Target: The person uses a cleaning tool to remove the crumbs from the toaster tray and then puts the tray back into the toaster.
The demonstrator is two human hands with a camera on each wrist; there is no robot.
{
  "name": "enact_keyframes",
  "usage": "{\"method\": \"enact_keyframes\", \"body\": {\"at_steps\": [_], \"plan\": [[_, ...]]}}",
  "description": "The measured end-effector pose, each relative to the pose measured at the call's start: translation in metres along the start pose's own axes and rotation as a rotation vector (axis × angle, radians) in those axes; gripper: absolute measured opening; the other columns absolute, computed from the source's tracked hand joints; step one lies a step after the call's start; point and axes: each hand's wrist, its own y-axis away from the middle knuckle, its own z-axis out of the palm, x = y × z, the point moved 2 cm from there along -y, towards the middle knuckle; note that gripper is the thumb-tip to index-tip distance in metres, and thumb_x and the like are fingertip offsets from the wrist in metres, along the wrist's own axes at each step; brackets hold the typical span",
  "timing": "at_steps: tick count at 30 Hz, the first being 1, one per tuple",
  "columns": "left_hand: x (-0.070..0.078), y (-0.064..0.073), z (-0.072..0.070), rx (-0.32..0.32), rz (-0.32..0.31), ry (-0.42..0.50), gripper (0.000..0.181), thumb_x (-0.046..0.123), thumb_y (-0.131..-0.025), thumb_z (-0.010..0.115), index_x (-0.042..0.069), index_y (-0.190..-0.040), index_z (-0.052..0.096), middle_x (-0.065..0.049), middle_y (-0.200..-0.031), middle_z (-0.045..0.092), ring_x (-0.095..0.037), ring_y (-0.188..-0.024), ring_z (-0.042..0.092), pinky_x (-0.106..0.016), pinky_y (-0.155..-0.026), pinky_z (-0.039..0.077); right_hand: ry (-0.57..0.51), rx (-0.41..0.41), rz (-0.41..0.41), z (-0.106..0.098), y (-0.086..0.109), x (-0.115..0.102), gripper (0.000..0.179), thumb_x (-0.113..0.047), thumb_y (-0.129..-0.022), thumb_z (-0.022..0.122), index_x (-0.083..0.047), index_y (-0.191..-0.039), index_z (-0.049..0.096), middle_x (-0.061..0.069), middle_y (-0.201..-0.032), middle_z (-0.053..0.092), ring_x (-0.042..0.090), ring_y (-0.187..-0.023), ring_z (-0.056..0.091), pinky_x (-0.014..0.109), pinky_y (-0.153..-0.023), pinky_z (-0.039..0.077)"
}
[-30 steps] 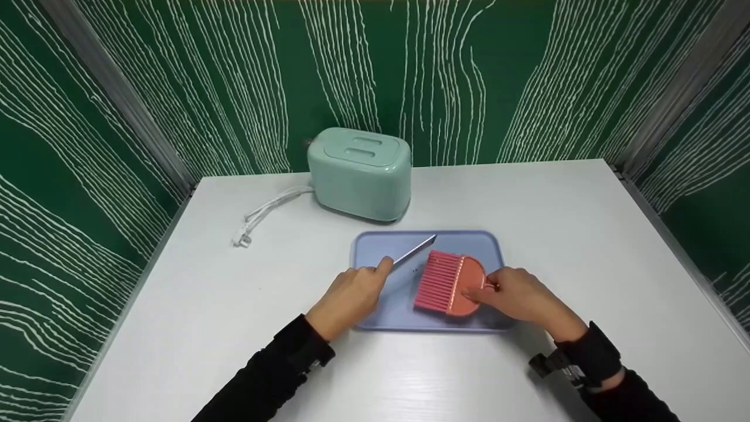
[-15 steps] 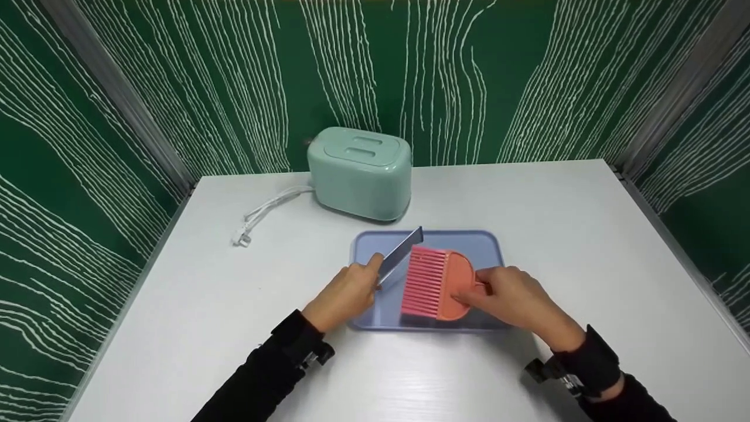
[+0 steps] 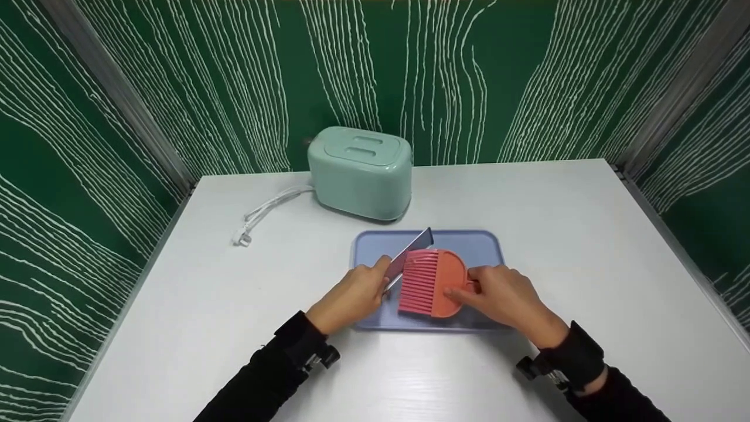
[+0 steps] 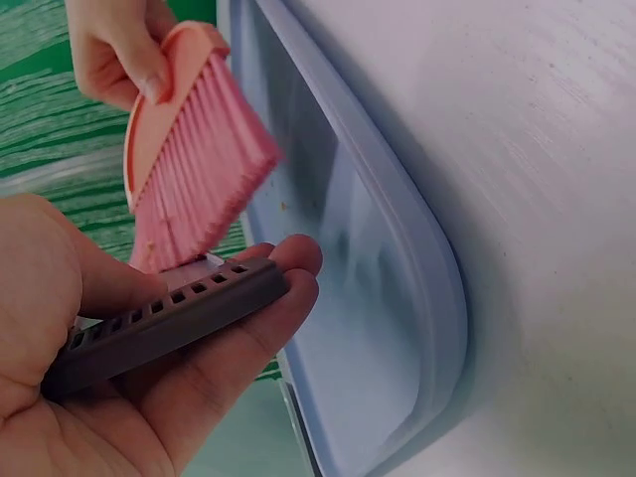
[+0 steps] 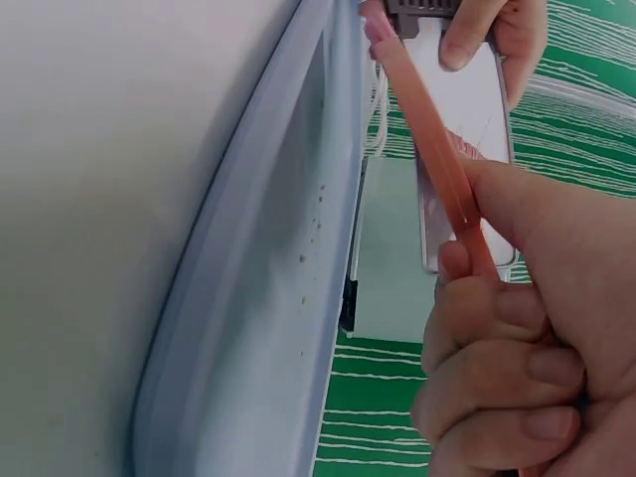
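Observation:
My left hand (image 3: 351, 293) grips a flat, shiny crumb tray (image 5: 452, 89) by its dark slotted edge (image 4: 179, 313), between thumb and fingers. The crumb tray slants over a light-blue tray (image 3: 480, 246). My right hand (image 3: 512, 296) holds a small hand brush (image 3: 450, 284) with an orange body and pink bristles. Its thumb lies on the orange body, and the other fingers curl round the handle. In the left wrist view the bristles (image 4: 209, 169) meet the crumb tray's surface. Small dark crumbs (image 5: 302, 258) lie in the blue tray below.
A mint-green toaster (image 3: 363, 176) stands behind the blue tray, near the back wall. From its left side runs a white cord (image 3: 269, 205) with a plug on the white table (image 3: 193, 281). Green walls with white lines enclose the back and sides.
The brush has moved left, from over the blue tray to the crumb tray, where its bristles now overlap it. The crumb tray has tilted, showing more of its flat face.

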Motion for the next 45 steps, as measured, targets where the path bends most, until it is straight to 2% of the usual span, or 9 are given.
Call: {"method": "enact_keyframes", "body": {"at_steps": [4, 11, 18, 25, 34, 40, 45], "plan": [[0.001, 0.000, 0.000, 0.006, 0.007, -0.001, 0.008, 0.005, -0.107, 0.057, 0.005, -0.114, 0.053, -0.005, -0.072, 0.063, -0.014, -0.063, 0.059, -0.027, -0.051, 0.045, 0.010, 0.001, 0.021, -0.001, -0.001, 0.006, 0.051, -0.054, -0.094, 0.079, -0.020, -0.066, 0.052, -0.010, -0.057, 0.036, 0.009, -0.053, 0.036, 0.026, -0.052, 0.022], [0.002, 0.001, -0.001, 0.022, 0.041, -0.043, 0.012, 0.002, -0.105, 0.060, 0.004, -0.114, 0.054, -0.007, -0.074, 0.070, -0.020, -0.066, 0.070, -0.029, -0.053, 0.050, 0.053, 0.024, 0.054, -0.008, 0.001, 0.014, 0.052, -0.051, -0.095, 0.079, -0.019, -0.066, 0.050, -0.009, -0.057, 0.036, 0.010, -0.053, 0.037, 0.027, -0.052, 0.021], [0.003, 0.002, -0.002, 0.045, 0.071, -0.063, 0.015, 0.000, -0.102, 0.061, 0.003, -0.114, 0.053, -0.007, -0.074, 0.072, -0.020, -0.064, 0.070, -0.027, -0.052, 0.048, 0.092, 0.061, 0.079, -0.013, 0.003, 0.022, 0.052, -0.049, -0.094, 0.079, -0.019, -0.064, 0.049, -0.008, -0.056, 0.036, 0.011, -0.054, 0.037, 0.028, -0.051, 0.021], [0.002, 0.003, -0.002, 0.053, 0.084, -0.068, 0.016, -0.002, -0.101, 0.061, 0.003, -0.115, 0.054, -0.007, -0.080, 0.077, -0.024, -0.069, 0.076, -0.030, -0.054, 0.055, 0.098, 0.087, 0.095, -0.016, 0.004, 0.025, 0.054, -0.048, -0.093, 0.080, -0.018, -0.063, 0.047, -0.007, -0.056, 0.035, 0.012, -0.053, 0.037, 0.028, -0.050, 0.021], [-0.001, 0.004, -0.002, 0.037, 0.029, -0.048, 0.017, 0.001, -0.104, 0.061, 0.003, -0.119, 0.054, -0.009, -0.078, 0.075, -0.025, -0.066, 0.074, -0.029, -0.051, 0.050, 0.118, 0.177, 0.048, -0.020, 0.008, 0.029, 0.054, -0.048, -0.093, 0.083, -0.017, -0.066, 0.047, -0.008, -0.056, 0.034, 0.010, -0.052, 0.034, 0.027, -0.050, 0.018], [-0.003, 0.003, -0.001, 0.029, 0.003, -0.034, 0.017, 0.002, -0.104, 0.061, 0.004, -0.120, 0.054, -0.010, -0.078, 0.074, -0.025, -0.065, 0.074, -0.029, -0.049, 0.049, 0.149, 0.281, -0.018, -0.023, 0.011, 0.029, 0.040, -0.042, -0.096, 0.081, -0.016, -0.074, 0.060, -0.007, -0.055, 0.041, 0.010, -0.051, 0.039, 0.026, -0.048, 0.022], [-0.006, 0.003, -0.001, 0.025, -0.002, -0.026, 0.014, 0.003, -0.106, 0.058, 0.003, -0.119, 0.054, -0.009, -0.080, 0.075, -0.024, -0.067, 0.074, -0.027, -0.050, 0.049, 0.156, 0.396, -0.092, -0.024, 0.013, 0.027, 0.026, -0.028, -0.097, 0.082, -0.014, -0.081, 0.067, -0.004, -0.059, 0.053, 0.009, -0.053, 0.043, 0.026, -0.049, 0.028]]}}
